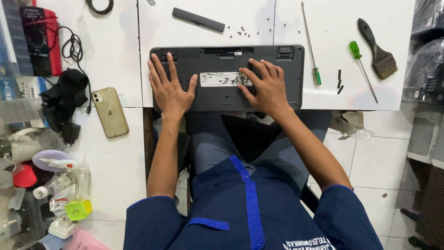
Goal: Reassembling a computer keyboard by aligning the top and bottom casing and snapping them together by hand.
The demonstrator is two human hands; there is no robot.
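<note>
Head view: left hand (169, 90) and right hand (267, 88) — fingers spread flat, gripping nothing — press the upturned keyboard (226, 95).

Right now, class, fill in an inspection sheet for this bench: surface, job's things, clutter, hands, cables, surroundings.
Surface: white table, scuffed.
Job's things: dark keyboard face down, torn label on its back; loose screws; black strip.
Clutter: two screwdrivers, brush, phone, bottles at left.
Hands: left hand flat on keyboard; right hand with fingers at the label.
Cables: black cord at left.
Surroundings: tiled floor.
</note>
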